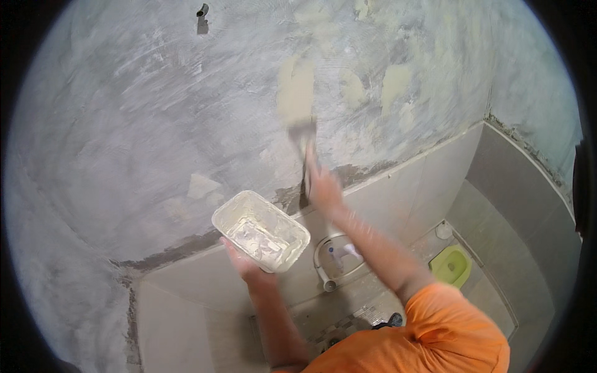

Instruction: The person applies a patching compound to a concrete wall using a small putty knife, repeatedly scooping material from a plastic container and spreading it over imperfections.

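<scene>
My right hand (pixel 325 189) grips the handle of a putty knife (pixel 303 130), its fingers wrapped round it and slightly blurred. The blade lies against the grey wall (pixel 186 105), at the lower end of a fresh cream patch of putty (pixel 296 90). Lower and to the left, my left hand (pixel 247 266) holds a white rectangular plastic tub (pixel 261 231) from beneath, tilted so that its inside shows. Cream putty (pixel 268 252) smears its walls and bottom. Most of the left fingers are hidden under the tub.
Tiles (pixel 416 180) cover the lower wall, with a rough brown seam above them. Below stand a round basin or bucket (pixel 339 255), a handled scoop (pixel 328 283) and a green squat toilet (pixel 451 266). A short pipe stub (pixel 203 18) sticks out at upper left.
</scene>
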Available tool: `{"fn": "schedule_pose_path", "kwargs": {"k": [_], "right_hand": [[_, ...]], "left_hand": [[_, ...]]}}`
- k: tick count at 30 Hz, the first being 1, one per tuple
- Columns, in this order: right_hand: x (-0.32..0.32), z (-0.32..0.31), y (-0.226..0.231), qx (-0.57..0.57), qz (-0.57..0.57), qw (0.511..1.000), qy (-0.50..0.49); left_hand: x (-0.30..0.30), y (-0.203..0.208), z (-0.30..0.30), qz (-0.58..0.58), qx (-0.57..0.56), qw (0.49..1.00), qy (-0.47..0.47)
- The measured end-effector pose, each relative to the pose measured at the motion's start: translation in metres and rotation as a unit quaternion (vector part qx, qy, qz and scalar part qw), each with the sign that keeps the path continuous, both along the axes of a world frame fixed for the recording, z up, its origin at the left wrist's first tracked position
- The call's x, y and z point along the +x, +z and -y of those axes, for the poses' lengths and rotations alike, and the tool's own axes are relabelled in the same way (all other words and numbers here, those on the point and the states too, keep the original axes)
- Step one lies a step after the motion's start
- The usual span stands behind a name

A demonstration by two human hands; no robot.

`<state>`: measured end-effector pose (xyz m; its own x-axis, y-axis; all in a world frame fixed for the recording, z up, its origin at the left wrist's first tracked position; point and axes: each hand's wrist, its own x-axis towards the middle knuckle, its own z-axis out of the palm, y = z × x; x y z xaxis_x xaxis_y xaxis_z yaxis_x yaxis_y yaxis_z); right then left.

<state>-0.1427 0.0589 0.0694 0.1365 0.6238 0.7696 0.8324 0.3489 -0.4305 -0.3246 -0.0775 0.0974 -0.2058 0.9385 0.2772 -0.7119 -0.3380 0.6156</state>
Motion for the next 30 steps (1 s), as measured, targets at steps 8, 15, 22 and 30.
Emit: {"fn": "schedule_pose_path", "kwargs": {"k": [8,15,22,30], "right_hand": [[0.014,0.099,-0.086,-0.218,-0.029,0.969,0.110],[0.032,0.011,0.148,0.093,-0.092,0.989,0.069],[-0.021,0.022,-0.030,-0.108,-0.026,0.992,0.058],[0.033,0.074,-0.052,-0.068,-0.117,0.975,0.178]], "left_hand": [[-0.022,-0.017,-0.005,0.007,0.008,1.000,0.005],[-0.014,-0.006,-0.001,-0.019,0.013,0.999,0.036],[0.004,-0.002,0.005,-0.001,0.000,1.000,0.024],[0.000,0.000,0.014,0.062,-0.021,0.998,0.017]]}}
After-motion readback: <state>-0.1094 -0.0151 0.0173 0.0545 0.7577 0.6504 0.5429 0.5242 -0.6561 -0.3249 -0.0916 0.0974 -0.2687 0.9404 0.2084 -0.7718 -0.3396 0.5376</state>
